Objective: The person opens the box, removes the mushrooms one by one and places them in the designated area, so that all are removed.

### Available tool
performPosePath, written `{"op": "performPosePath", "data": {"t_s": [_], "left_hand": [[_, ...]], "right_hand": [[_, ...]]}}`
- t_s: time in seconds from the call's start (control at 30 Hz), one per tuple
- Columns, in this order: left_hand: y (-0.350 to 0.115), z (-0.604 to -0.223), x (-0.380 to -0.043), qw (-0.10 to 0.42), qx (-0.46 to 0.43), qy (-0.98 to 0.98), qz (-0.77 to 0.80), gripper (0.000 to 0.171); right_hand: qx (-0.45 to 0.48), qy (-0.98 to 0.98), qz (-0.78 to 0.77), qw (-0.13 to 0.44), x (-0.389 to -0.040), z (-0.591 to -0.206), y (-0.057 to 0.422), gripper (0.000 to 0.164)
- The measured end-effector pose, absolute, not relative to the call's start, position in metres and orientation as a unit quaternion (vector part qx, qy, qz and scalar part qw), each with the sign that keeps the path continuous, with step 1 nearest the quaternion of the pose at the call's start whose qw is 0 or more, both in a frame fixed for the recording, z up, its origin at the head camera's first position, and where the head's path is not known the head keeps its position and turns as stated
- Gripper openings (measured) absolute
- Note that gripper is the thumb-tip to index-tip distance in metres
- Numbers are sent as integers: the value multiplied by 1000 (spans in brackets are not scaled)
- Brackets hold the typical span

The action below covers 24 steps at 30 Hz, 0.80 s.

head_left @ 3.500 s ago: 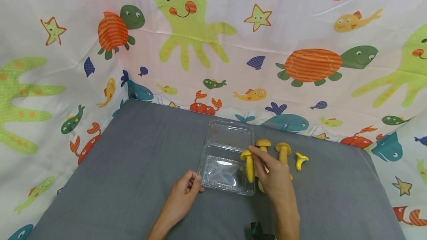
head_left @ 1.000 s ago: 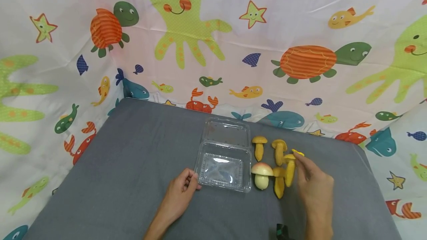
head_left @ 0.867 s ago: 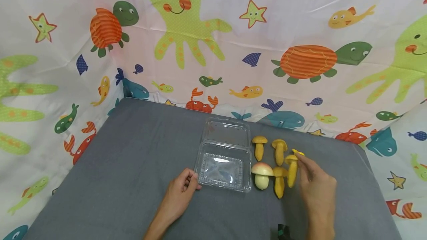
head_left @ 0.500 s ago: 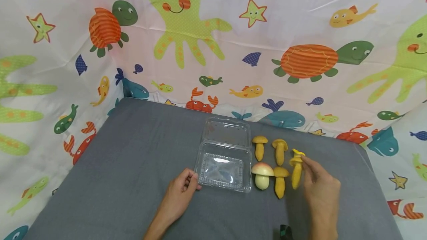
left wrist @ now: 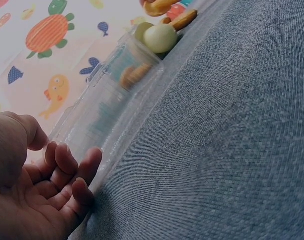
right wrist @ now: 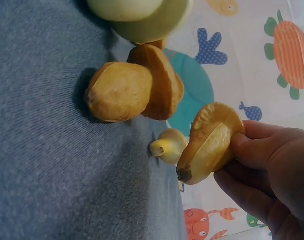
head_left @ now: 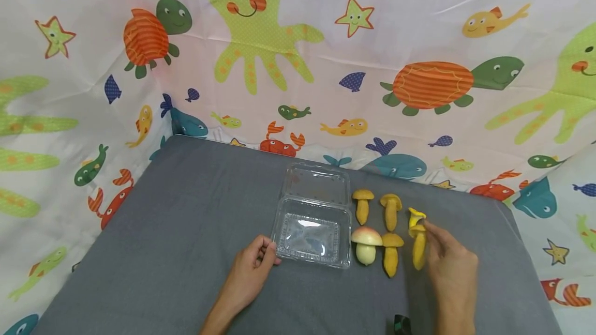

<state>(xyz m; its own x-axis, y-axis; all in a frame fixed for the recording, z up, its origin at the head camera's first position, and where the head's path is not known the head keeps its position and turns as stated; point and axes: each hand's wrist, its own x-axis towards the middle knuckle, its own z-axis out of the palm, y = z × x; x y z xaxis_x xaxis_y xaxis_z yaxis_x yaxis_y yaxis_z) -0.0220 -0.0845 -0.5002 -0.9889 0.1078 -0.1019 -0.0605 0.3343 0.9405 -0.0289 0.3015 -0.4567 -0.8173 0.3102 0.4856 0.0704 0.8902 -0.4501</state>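
At the right of the table, my right hand [head_left: 451, 262] pinches a yellow-brown toy mushroom [head_left: 418, 247] by its cap between thumb and fingers. In the right wrist view this mushroom [right wrist: 209, 145] is held off the cloth, its stem toward the camera. Just beyond it lies a small bright-yellow mushroom [head_left: 416, 217]. My left hand [head_left: 251, 268] holds the near left edge of a clear plastic clamshell container [head_left: 311, 231], its lid laid back. In the left wrist view, thumb and fingertips of the left hand [left wrist: 52, 175] meet at the container's edge.
Between container and right hand lie a red-and-cream mushroom [head_left: 366, 246] and three yellow-brown ones: a back left mushroom [head_left: 362, 207], a back right mushroom [head_left: 391, 212] and a front mushroom [head_left: 391, 255]. A grey cloth [head_left: 186, 231] covers the table; a printed curtain [head_left: 298, 66] stands behind.
Earlier the right hand held the mushroom over the container's right edge. It has carried it right, past the others, and lately slightly toward the person. The left hand stays at the container.
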Motion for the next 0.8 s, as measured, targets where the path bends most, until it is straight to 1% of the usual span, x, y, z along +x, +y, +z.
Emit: {"op": "performPosePath", "data": {"t_s": [0.2, 0.5, 0.8], "left_hand": [[-84, -499, -22, 72, 15, 813, 578, 18], [-85, -500, -21, 73, 13, 816, 574, 19], [-85, -500, -21, 72, 15, 817, 572, 17]], "right_hand": [[-67, -928, 213, 297, -27, -465, 309, 23], [-58, -930, 209, 295, -29, -470, 311, 21], [-59, -938, 206, 274, -31, -476, 311, 19]]}}
